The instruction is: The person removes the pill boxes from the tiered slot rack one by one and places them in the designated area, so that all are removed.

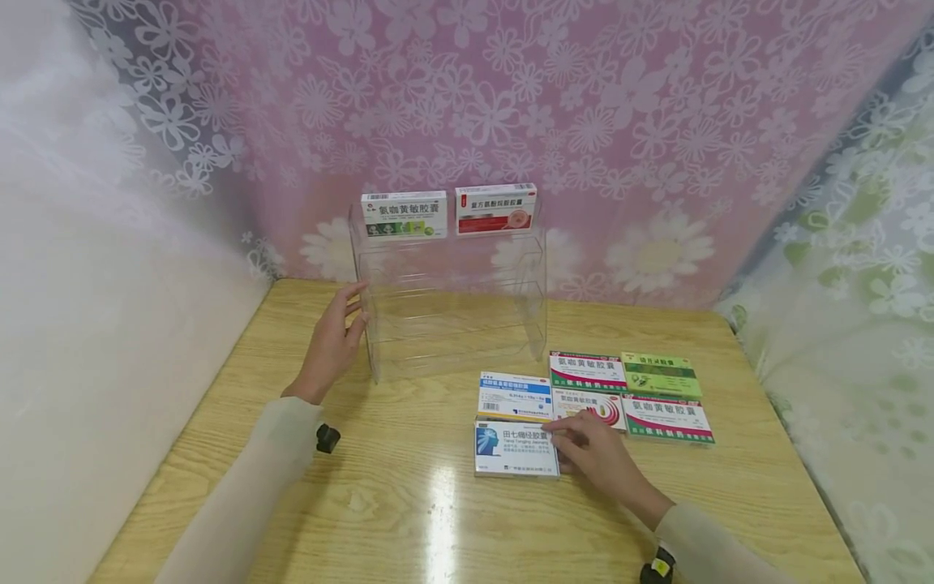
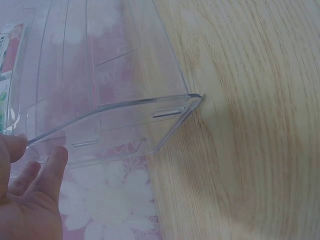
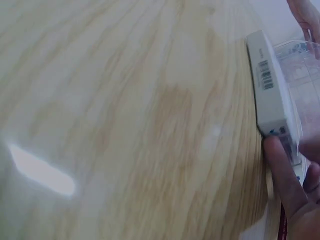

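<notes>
A white medicine box with a blue head picture (image 1: 516, 451) lies face up at the front of a group of boxes. My right hand (image 1: 600, 456) pinches its right end; the right wrist view shows fingers (image 3: 284, 172) against that end of the box (image 3: 270, 82). A clear plastic display rack (image 1: 452, 312) with several tiers stands upright on the table. At its left side panel, my left hand (image 1: 337, 337) holds the front edge with its fingertips. Two medicine boxes, one with green (image 1: 404, 217) and one with red (image 1: 496, 211), occupy the rack's top tier.
Beyond the right hand lie more flat boxes: a blue-and-white one (image 1: 514, 395), two pink-and-green ones (image 1: 588, 371) (image 1: 669, 419), a white one with red rings (image 1: 587, 410) and a green one (image 1: 660, 375). Flowered cloth (image 1: 474, 97) hangs behind the wooden table (image 1: 350, 503).
</notes>
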Motion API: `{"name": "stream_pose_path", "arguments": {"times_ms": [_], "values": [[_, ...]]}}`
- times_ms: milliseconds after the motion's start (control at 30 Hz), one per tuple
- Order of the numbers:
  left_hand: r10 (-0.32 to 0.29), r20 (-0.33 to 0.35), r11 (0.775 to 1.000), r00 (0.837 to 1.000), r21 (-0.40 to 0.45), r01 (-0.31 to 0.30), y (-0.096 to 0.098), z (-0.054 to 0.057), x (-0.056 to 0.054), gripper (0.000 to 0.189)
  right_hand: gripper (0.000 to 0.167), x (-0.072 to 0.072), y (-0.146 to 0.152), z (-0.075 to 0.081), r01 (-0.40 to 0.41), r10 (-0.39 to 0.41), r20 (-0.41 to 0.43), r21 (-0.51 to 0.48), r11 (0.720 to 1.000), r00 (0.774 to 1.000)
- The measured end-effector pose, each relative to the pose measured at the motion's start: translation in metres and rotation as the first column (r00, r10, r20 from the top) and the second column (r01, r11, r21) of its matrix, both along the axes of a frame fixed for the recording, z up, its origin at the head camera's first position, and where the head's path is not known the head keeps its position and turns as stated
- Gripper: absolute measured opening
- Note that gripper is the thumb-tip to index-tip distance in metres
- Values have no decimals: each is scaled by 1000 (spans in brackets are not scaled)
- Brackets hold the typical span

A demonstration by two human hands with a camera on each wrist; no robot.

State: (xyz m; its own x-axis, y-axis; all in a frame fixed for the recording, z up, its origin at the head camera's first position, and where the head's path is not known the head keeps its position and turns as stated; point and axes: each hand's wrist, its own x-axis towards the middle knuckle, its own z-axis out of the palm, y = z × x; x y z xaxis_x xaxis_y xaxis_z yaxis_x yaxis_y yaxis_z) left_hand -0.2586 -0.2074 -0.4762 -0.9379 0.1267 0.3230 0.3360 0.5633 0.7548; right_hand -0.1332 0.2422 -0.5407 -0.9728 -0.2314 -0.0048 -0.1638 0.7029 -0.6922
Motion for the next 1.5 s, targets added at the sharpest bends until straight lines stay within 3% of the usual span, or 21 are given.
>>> {"name": "stream_pose_path", "arguments": {"times_ms": [167,267,633,833,933,1133,1333,1500], "values": [[-10,12,1000,1000,5,10,1,2,1,56,36,1,0,-1,-60,60,34,1,998,998],[-8,16,1000,1000,7,8,1,2,1,56,37,1,0,-3,-88,88,45,-7,996,995],[-6,18,1000,1000,5,5,2,6,3,57,33,2,-1,-9,-59,60,21,-64,996,998],[-5,19,1000,1000,0,5,2,5,3,58,36,-6,3,4,-33,30,-53,-51,998,998],[-2,18,1000,1000,1,2,1,4,2,57,36,-27,8,22,-22,9,-118,-114,993,993],[-14,19,1000,1000,13,13,1,3,3,57,39,-83,12,78,-7,-30,-195,-189,982,980],[-17,26,1000,1000,17,17,1,2,2,57,44,-144,2,133,19,-68,-323,-151,988,944],[-7,23,1000,1000,20,7,0,2,1,56,42,-186,-18,169,81,-138,-407,-156,985,903]]}}
